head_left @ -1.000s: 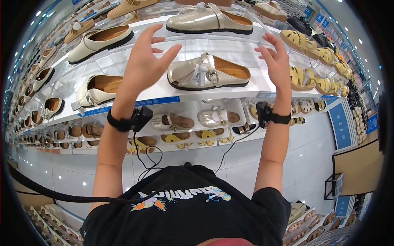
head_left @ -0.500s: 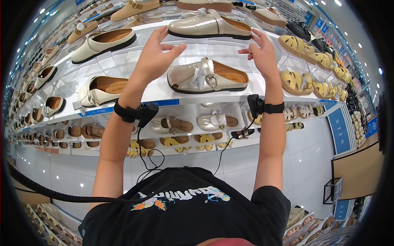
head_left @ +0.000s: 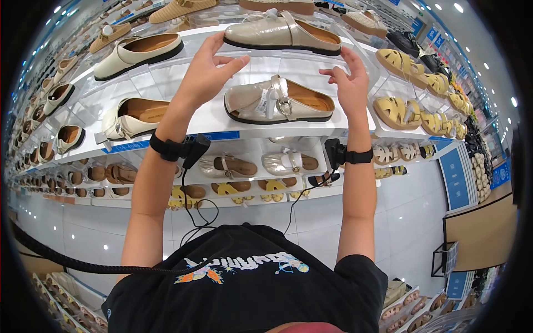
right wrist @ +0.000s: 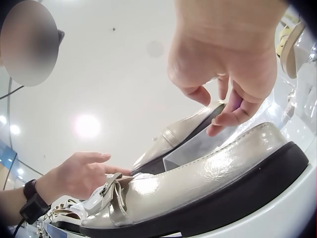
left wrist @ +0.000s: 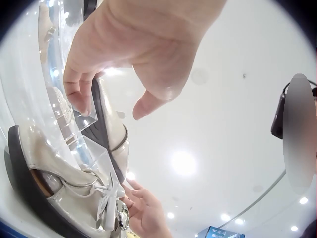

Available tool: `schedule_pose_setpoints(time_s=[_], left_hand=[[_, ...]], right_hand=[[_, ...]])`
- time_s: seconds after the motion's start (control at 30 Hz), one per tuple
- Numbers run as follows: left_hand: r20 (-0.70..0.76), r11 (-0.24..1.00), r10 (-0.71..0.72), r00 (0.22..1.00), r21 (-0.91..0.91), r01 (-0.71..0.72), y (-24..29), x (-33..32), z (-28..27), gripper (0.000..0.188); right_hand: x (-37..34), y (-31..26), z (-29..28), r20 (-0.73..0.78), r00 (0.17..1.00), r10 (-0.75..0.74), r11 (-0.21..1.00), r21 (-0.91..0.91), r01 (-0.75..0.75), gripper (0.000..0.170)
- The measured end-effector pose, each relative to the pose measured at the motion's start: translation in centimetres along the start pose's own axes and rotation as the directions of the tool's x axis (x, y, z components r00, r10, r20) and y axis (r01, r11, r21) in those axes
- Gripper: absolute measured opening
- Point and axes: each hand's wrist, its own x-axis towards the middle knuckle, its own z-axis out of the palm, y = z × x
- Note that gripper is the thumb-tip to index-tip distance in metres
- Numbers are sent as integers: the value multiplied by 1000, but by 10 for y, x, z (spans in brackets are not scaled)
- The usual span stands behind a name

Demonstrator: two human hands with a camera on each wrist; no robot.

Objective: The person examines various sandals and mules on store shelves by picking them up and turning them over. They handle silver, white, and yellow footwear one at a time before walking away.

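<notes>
A shiny champagne-coloured shoe (head_left: 266, 33) with a dark sole sits on the upper clear stand. My left hand (head_left: 206, 77) is at its toe end, fingertips right at the toe and thumb spread away. At the heel end is my right hand (head_left: 353, 86), its fingertips close against the heel and its fingers loosely bent. Below, between my forearms, stands a similar backless shoe (head_left: 239, 101) with a buckle strap and a white tag. In the right wrist view this lower shoe (right wrist: 198, 183) lies just beneath my right hand.
Cream shoes (head_left: 147, 50) stand left of my left hand, and yellow sandals (head_left: 397, 111) fill the stands to the right. A white shelf edge with a blue label strip (head_left: 222, 135) runs below. Black cables (head_left: 194, 222) hang from the wrist cameras toward my shirt.
Both hands have come inward to the two ends of the upper shoe, the right hand moving left most. Over the last half second they have barely shifted.
</notes>
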Motion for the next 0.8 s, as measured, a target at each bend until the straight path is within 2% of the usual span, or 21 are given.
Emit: schedule_pose_setpoints(time_s=[0.13,0.2,0.27,0.3,0.33,0.37,0.4,0.43,0.47,0.5,0.57,0.6,0.63,0.67,0.7,0.73,0.77,0.8], left_hand=[[-20,999,47,999,-10,-48,-2,-18,0,87],[-86,989,137,987,74,-130,2,-45,-2,84],[-92,955,259,961,174,-241,-6,-88,-10,71],[-61,885,321,945,375,-277,-3,-114,-19,59],[-77,915,283,956,319,-245,-9,-142,-20,51],[-126,984,151,980,115,-137,-29,-171,-15,48],[19,1000,8,1000,-25,-7,-56,-200,-23,46],[127,965,-206,970,-138,223,-66,-226,-24,39],[190,857,-413,891,-250,451,-88,-252,-19,36],[285,813,-513,810,-140,565,-141,-287,-23,32],[327,824,-564,758,285,490,-233,-369,-34,28],[311,771,-637,705,277,574,-221,-375,-36,27],[304,701,-712,632,275,658,-205,-382,-37,27],[337,700,-712,616,277,658,-210,-387,-36,27],[389,743,-667,635,282,608,-219,-392,-32,27],[438,783,-619,652,279,556,-223,-395,-26,27],[462,782,-617,637,276,559,-218,-392,-21,27],[489,837,-546,680,283,469,-209,-381,-12,27]], right_hand=[[-12,2,-4,-88,994,-64,998,13,66,48],[-38,-8,-10,-217,972,-95,995,5,99,38],[-82,-5,-38,-291,947,-136,991,-29,133,24],[-112,8,-57,-409,903,-131,991,-19,135,18],[-148,25,-75,-527,840,-131,989,-10,148,13],[-185,35,-89,-642,765,-48,992,61,113,7],[-232,50,-107,-725,686,59,993,110,31,9],[-275,57,-116,-859,428,282,959,257,-117,12],[-341,76,-143,-862,358,359,907,232,-352,13],[-400,86,-158,-900,240,364,830,197,-522,16],[-472,62,-160,-923,238,303,686,38,-726,18],[-489,55,-170,-932,229,281,693,31,-721,18],[-512,46,-182,-925,314,214,591,-133,-795,20],[-538,34,-187,-903,396,168,450,-287,-845,22],[-558,29,-194,-912,379,154,423,-286,-860,22],[-574,29,-202,-906,407,117,297,-359,-885,23],[-594,37,-210,-895,438,89,168,-420,-892,25],[-638,61,-225,-879,438,188,71,-433,-899,25]])
